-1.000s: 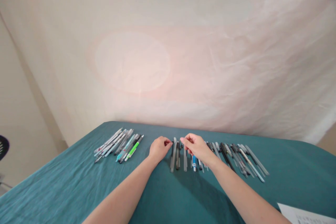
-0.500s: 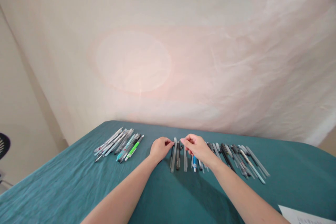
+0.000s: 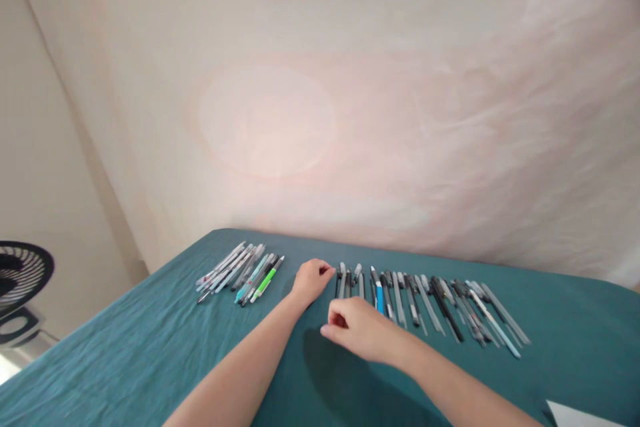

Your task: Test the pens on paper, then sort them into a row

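Observation:
My left hand [image 3: 313, 280] rests on the cloth with thumb and fingers pinched together. Its fingertips are at the upper end of a thin dark pen [image 3: 336, 285], the leftmost of the middle row; whether they grip anything is hidden. Nearer to me, my right hand [image 3: 357, 330] hovers over the lower ends of the row, fingers curled in toward the thumb, and nothing shows in it. It partly covers several grey pens and a blue pen [image 3: 379, 297]. Clear-barrelled and black pens [image 3: 400, 300] continue the row to the right.
A separate group of pens lies at the left, among them a bright green pen [image 3: 263, 285]. Teal cloth [image 3: 125, 347] covers the table. A white paper [image 3: 580, 415] is at the near right edge, and a black fan [image 3: 23, 277] stands beyond the left side.
My right hand has come down toward me and left, away from the pens' upper ends. My left hand keeps its place by the leftmost pen. The view has shifted slightly left.

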Action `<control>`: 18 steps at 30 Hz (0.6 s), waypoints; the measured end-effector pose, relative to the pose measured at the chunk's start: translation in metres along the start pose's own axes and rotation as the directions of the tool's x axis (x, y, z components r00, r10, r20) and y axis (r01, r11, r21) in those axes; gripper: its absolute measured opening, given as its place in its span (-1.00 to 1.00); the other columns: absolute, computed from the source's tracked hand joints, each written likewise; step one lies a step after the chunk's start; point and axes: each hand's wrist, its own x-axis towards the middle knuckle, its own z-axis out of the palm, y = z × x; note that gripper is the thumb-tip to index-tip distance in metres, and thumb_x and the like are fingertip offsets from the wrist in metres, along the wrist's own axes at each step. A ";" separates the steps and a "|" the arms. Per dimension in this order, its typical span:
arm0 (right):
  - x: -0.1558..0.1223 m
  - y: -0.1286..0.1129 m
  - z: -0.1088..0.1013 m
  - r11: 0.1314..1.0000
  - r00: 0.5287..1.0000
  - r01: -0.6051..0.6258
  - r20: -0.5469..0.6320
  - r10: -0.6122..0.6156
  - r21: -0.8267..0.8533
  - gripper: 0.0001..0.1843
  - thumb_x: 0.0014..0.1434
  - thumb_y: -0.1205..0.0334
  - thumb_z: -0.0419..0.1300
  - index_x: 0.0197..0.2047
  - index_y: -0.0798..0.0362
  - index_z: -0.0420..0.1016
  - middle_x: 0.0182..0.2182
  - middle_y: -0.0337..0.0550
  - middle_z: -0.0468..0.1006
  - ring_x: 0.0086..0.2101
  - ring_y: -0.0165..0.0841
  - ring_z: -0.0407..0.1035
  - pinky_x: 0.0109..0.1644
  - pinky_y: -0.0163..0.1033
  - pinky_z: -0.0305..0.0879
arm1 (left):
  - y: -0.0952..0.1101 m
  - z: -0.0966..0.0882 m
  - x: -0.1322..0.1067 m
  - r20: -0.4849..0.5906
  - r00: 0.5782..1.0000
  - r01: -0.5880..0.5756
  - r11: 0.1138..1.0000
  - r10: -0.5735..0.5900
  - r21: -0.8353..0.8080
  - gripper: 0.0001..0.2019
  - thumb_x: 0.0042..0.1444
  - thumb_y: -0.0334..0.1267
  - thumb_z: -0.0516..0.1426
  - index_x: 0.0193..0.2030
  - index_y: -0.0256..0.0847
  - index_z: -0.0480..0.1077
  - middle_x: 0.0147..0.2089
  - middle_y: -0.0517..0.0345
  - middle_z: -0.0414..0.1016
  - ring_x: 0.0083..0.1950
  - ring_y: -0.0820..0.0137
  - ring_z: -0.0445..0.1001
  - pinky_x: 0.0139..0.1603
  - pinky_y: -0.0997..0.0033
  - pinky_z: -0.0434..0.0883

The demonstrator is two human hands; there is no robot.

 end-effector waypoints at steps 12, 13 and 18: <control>-0.075 0.014 0.032 0.981 0.994 -0.081 -0.083 0.067 -0.176 -0.94 0.02 0.30 0.06 -0.44 0.02 0.33 -0.50 -0.26 0.47 -0.49 -0.43 0.30 -0.43 -0.38 0.00 | -0.017 -0.055 0.006 -0.174 0.973 0.219 0.861 -0.154 0.458 -0.77 0.03 -0.31 0.03 -0.15 -0.22 0.38 -0.10 -0.03 0.36 -0.05 0.27 0.33 -0.02 0.29 0.17; -0.077 0.017 0.033 0.984 0.994 -0.065 -0.096 0.050 -0.166 -0.95 0.01 0.30 0.06 -0.45 0.03 0.33 -0.51 -0.26 0.46 -0.50 -0.45 0.29 -0.43 -0.38 0.00 | -0.022 -0.063 0.007 -0.189 0.964 0.260 0.813 -0.187 0.521 -0.76 0.04 -0.30 0.02 -0.15 -0.23 0.37 -0.10 -0.05 0.36 -0.06 0.25 0.33 -0.03 0.27 0.17; -0.078 0.029 0.037 0.996 0.984 -0.004 -0.177 -0.012 -0.090 -0.93 0.02 0.28 0.05 -0.47 0.04 0.31 -0.56 -0.30 0.42 -0.54 -0.50 0.25 -0.44 -0.41 0.00 | -0.041 -0.084 0.008 -0.137 0.953 0.297 0.754 -0.269 0.586 -0.81 0.02 -0.28 0.00 -0.34 -0.22 0.43 -0.26 -0.04 0.45 -0.19 0.24 0.40 -0.19 0.32 0.24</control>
